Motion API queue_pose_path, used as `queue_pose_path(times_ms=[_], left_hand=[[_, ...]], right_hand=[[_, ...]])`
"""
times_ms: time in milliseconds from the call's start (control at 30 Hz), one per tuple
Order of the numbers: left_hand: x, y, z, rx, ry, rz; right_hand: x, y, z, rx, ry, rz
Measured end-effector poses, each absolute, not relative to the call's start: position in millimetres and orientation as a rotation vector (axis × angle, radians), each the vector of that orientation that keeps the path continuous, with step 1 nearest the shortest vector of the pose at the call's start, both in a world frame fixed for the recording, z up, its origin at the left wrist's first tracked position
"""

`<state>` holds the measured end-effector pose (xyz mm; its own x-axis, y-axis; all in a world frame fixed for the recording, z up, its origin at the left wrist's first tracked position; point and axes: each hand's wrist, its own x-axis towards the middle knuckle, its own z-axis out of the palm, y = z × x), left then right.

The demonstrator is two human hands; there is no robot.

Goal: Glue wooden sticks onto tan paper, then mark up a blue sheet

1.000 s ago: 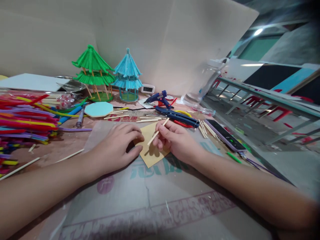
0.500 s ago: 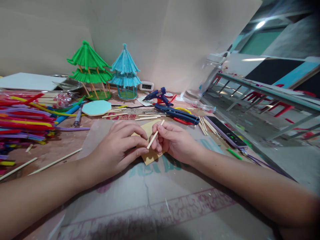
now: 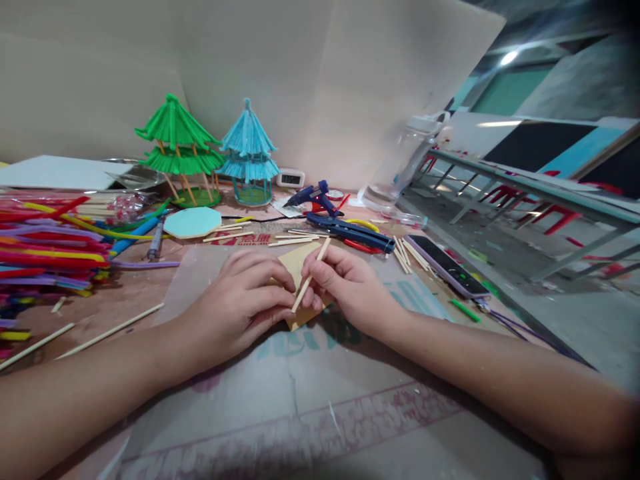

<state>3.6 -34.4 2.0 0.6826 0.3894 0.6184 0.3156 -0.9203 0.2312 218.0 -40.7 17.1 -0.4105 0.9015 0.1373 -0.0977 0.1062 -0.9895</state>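
Observation:
My right hand [image 3: 350,283] pinches a short, pale wooden stick [image 3: 311,273] between thumb and fingers, with the stick slanting upward to the right. At its lower end, the bent fingertips of my left hand [image 3: 255,290] close in and touch the stick. Beneath both hands lies a tan square sheet [image 3: 300,321], partly covered by the fingers. It rests on a translucent plastic mat [image 3: 280,407] with printed marks.
Behind stand a green pagoda model [image 3: 175,147] and a blue one [image 3: 249,157]. A glue gun [image 3: 315,195], blue-handled pliers [image 3: 350,230], a phone [image 3: 447,267] and cut sticks [image 3: 295,238] lie beyond the hands. Pipe cleaners [image 3: 50,250] pile up left; a clear jug [image 3: 395,167] stands right.
The stick has tilted slightly more upright in my right hand, and its lower end sits a little lower. The whole view has shifted slightly.

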Motion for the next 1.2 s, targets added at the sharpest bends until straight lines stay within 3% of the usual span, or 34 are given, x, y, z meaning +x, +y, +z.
queue_pose_path(times_ms=[367,733,1200], left_hand=[[6,-38,5,2.701,0.596,1.091],[7,-38,6,2.796,0.592,1.023],[8,-38,5,2.771,0.592,0.990]], right_hand=[[219,-36,14,-0.783,-1.502,1.533],[216,-57,33,-0.845,-1.751,1.005],[215,-49,31,-0.866,-1.691,1.220]])
